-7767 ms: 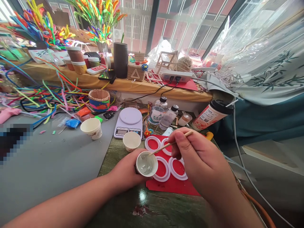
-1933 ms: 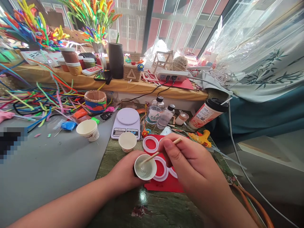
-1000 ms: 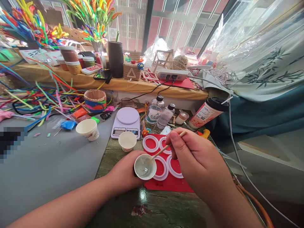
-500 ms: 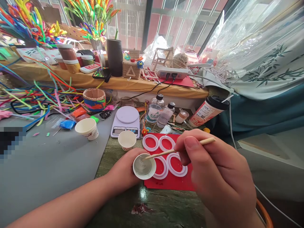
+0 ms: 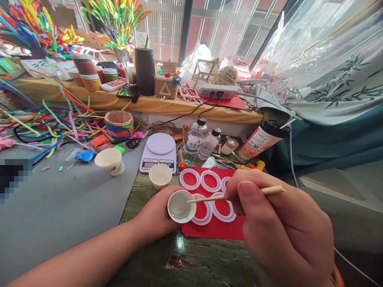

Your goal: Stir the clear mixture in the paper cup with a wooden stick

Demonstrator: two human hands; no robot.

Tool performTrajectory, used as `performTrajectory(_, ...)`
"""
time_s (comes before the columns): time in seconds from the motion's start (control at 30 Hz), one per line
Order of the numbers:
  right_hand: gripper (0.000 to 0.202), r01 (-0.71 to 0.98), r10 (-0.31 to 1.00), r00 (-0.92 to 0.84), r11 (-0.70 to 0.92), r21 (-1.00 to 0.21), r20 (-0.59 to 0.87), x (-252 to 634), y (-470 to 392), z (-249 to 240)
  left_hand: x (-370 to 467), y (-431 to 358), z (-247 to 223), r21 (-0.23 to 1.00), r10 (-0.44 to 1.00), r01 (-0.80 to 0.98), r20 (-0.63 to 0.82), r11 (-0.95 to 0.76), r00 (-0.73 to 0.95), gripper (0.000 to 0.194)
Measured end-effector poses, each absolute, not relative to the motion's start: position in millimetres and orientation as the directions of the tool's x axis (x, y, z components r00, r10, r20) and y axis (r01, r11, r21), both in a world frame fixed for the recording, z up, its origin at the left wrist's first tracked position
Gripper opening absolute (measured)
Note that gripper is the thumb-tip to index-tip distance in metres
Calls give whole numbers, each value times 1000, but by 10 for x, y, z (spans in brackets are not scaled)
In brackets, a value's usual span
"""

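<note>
My left hand grips the cup, my right pinches the stick (tilting could spill liquid).

Daylight fills the window behind a cloth-draped ledge; a teal-and-white curtain hangs right of the dark wooden table
</note>
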State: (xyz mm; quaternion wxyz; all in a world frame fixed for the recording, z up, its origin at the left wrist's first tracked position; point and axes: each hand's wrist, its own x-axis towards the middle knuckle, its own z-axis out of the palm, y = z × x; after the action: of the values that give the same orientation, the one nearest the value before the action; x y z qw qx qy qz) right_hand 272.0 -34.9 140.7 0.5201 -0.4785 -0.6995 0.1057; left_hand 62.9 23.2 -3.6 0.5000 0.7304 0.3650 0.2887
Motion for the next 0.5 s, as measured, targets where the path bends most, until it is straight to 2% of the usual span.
performTrajectory(0.17,33,559,780,-77,550,-620,622,2728,-324,1410,632,236,-36,949,816,243,26,-202,577,42)
performTrajectory(0.5,26,563,782,-105,557,-611,615,2704,-288,1401,638,242,-11,950,815,248,9,-187,580,42)
